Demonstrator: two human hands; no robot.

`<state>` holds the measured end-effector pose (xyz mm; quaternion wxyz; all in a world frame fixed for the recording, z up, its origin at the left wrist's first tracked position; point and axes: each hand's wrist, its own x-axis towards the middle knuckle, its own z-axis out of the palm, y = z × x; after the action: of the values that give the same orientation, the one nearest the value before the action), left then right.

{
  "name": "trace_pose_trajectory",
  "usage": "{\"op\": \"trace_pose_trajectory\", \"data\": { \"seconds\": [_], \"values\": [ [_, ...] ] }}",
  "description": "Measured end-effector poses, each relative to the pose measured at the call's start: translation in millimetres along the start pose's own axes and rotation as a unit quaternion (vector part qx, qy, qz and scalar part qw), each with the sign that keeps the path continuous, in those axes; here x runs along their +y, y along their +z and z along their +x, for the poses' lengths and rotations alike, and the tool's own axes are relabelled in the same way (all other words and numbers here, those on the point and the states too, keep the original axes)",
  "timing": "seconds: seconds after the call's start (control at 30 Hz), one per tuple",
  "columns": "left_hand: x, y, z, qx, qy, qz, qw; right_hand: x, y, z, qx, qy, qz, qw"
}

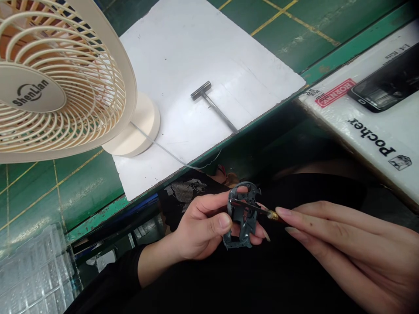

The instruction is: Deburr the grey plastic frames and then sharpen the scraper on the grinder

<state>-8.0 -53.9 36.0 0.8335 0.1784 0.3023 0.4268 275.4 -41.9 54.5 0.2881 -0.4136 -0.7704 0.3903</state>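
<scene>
A dark grey plastic part [248, 226], curved and with several openings, is in the air in front of the person's black clothing, below the near edge of the green table. The left hand [201, 229] holds this part, with the thumb on the upper side and the other fingers behind it. The right hand [343, 240] pinches a thin tool [272, 215] between the thumb and fingers; the tool has a brass-coloured collar, and its narrow dark end lies across the part's opening. Whether the tip touches the part, I cannot tell.

Farther out, a white sheet [176, 56] lies on the green table [81, 187]. On the sheet there is a metal hammer [218, 110], its handle reaching to the near edge. To the left, a cream fan [41, 87] stands with its base partly on the sheet, and a thin wire [173, 157] runs from there toward the edge. At right is a box [363, 131] with the word "Pocher", seen upside down. At lower left is a clear plastic tray [36, 274].
</scene>
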Motion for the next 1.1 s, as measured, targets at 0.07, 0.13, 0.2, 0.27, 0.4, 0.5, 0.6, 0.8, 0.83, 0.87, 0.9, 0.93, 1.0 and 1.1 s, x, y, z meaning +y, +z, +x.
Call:
{"op": "trace_pose_trajectory", "data": {
  "seconds": [0.07, 0.13, 0.2, 0.27, 0.4, 0.5, 0.6, 0.8, 0.83, 0.87, 0.9, 0.93, 1.0, 1.1],
  "values": [
    [0.7, 0.4, 0.2, -0.008, -0.002, -0.008, 1.0, 0.9, 0.3, -0.3, -0.004, -0.001, -0.003, 1.0],
    [1.6, 0.5, 0.3, -0.018, -0.006, -0.015, 1.0, 1.2, 0.9, 0.0, -0.007, -0.007, -0.005, 1.0],
    [1.9, 0.2, 0.2, -0.022, -0.003, -0.017, 1.0, 0.7, 1.3, 0.8, -0.008, -0.012, -0.007, 1.0],
    [1.6, -0.3, 0.0, -0.017, -0.001, -0.011, 1.0, -0.4, 1.4, 1.6, -0.009, -0.012, -0.01, 1.0],
    [0.3, -1.2, -0.3, -0.014, -0.005, -0.009, 1.0, -0.4, 1.1, 1.6, -0.011, -0.01, -0.012, 1.0],
    [0.0, -1.2, -0.3, -0.01, 0.001, -0.018, 1.0, 0.9, 0.9, 1.2, -0.011, -0.016, -0.009, 1.0],
    [0.5, -1.5, -0.2, -0.009, 0.004, -0.024, 1.0, 0.9, 0.5, 1.3, -0.014, -0.014, -0.012, 1.0],
    [0.3, -2.3, 0.3, -0.025, 0.01, -0.036, 0.999, 2.6, -0.1, 1.4, -0.01, -0.03, -0.011, 0.999],
    [0.4, -2.2, 0.4, -0.028, 0.011, -0.037, 0.999, 3.3, 0.0, 1.6, -0.01, -0.033, -0.011, 0.999],
    [0.6, -2.1, 0.6, -0.029, 0.011, -0.038, 0.999, 3.8, 0.2, 2.1, -0.01, -0.034, -0.01, 0.999],
    [1.0, -1.9, 0.8, -0.029, 0.01, -0.039, 0.999, 4.1, 0.4, 2.7, -0.01, -0.033, -0.009, 0.999],
    [1.6, -1.7, 0.9, -0.028, 0.009, -0.038, 0.999, 4.1, 0.6, 3.6, -0.013, -0.033, -0.007, 0.999],
    [3.1, -1.3, 0.9, -0.026, 0.007, -0.034, 0.999, 3.4, 1.0, 5.7, -0.015, -0.036, -0.009, 0.999],
    [5.0, -1.4, 0.4, -0.027, -0.001, -0.022, 0.999, 1.5, 1.0, 8.4, -0.011, -0.042, -0.017, 0.999]
  ]
}}
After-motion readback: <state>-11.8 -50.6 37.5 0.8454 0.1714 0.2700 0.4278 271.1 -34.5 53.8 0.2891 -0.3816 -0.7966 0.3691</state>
